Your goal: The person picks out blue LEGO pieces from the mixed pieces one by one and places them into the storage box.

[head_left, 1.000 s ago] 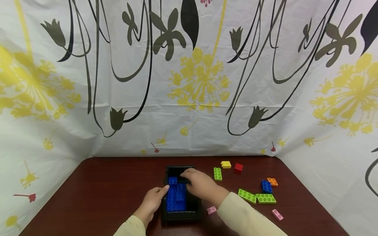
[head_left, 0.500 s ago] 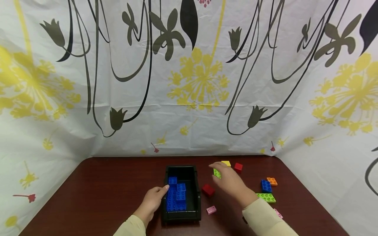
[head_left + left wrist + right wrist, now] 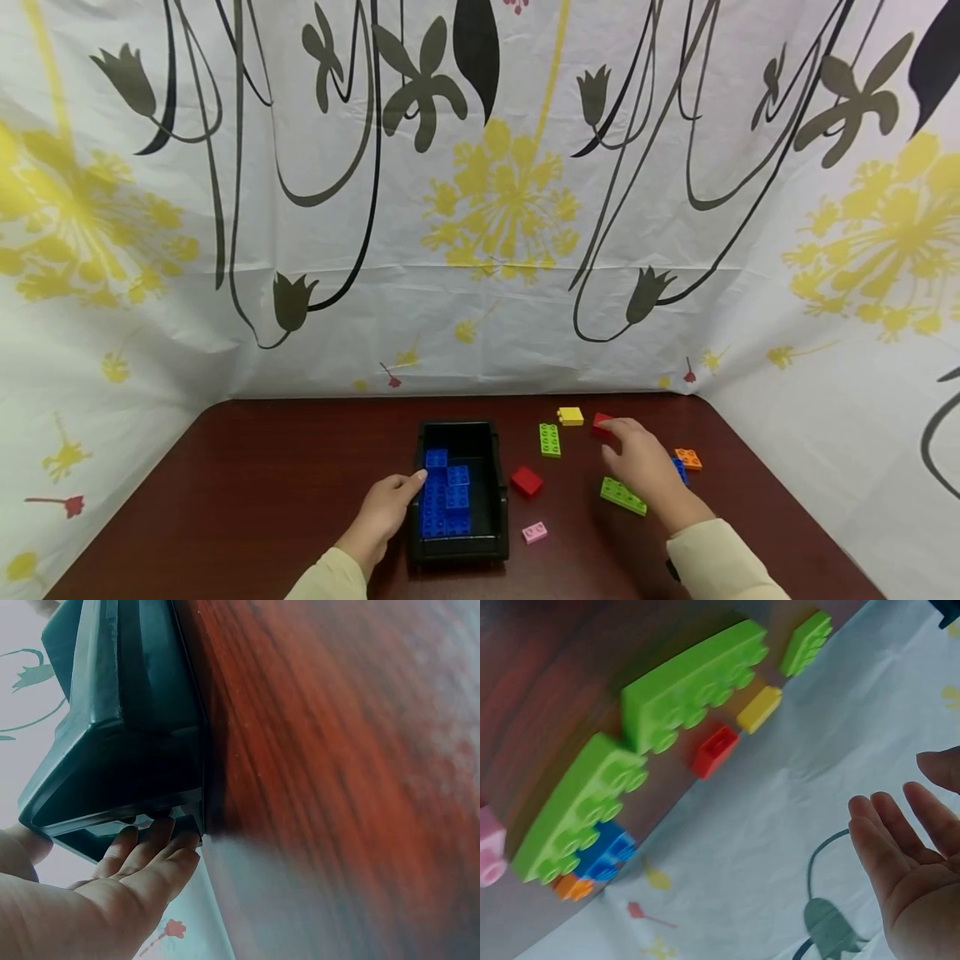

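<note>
A black bin [image 3: 459, 550] stands on the table with several blue bricks [image 3: 435, 504] stacked along its left side. My left hand [image 3: 384, 510] grips the bin's left wall, thumb on the rim; in the left wrist view its fingers [image 3: 142, 855] curl under the outer rim. Over the table's right half hovers my right hand [image 3: 647, 471], fingers relaxed and holding nothing. Its fingertips appear just beside a red brick [image 3: 601, 422] at the back, partly covered; whether they touch cannot be told in the head view. In the right wrist view, that red brick [image 3: 715, 752] is apart from the hand [image 3: 922, 877].
Another red brick [image 3: 527, 481] and a pink brick [image 3: 534, 532] lie right of the bin. Green bricks [image 3: 550, 440], a yellow brick [image 3: 572, 416], an orange brick [image 3: 687, 458] and a partly hidden blue brick [image 3: 681, 472] are scattered further right. A patterned cloth [image 3: 450, 350] hangs behind the table.
My right hand has moved from above the bin rightward across the table to the back red brick. The red brick beside the bin has come into sight. My left hand stays on the bin.
</note>
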{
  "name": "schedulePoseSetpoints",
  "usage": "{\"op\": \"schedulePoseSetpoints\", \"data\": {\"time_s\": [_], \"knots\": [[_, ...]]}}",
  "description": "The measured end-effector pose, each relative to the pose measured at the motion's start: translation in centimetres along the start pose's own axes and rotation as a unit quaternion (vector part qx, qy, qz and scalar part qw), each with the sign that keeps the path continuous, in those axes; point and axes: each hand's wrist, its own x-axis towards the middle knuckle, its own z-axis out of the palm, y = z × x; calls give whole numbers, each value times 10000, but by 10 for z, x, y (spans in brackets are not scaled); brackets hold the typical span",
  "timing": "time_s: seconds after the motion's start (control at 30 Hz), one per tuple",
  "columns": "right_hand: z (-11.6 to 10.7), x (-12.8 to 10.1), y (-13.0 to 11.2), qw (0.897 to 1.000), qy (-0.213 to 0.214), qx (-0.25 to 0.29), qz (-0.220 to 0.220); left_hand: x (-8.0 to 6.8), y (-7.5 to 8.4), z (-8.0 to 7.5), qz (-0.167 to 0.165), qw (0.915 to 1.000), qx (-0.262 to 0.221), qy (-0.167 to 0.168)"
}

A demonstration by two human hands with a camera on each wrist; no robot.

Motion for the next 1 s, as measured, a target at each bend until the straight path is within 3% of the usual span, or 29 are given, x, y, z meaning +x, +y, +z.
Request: {"op": "schedulePoseSetpoints", "data": {"time_s": [0.6, 1.0], "knots": [[-13, -16, 47, 9977, 33, -405, 540, -2, 0, 0, -118, 9999, -21, -6], [-17, -14, 72, 9867, -484, -826, 1311, -3, 0, 0, -58, 10000, 0, -7]]}}
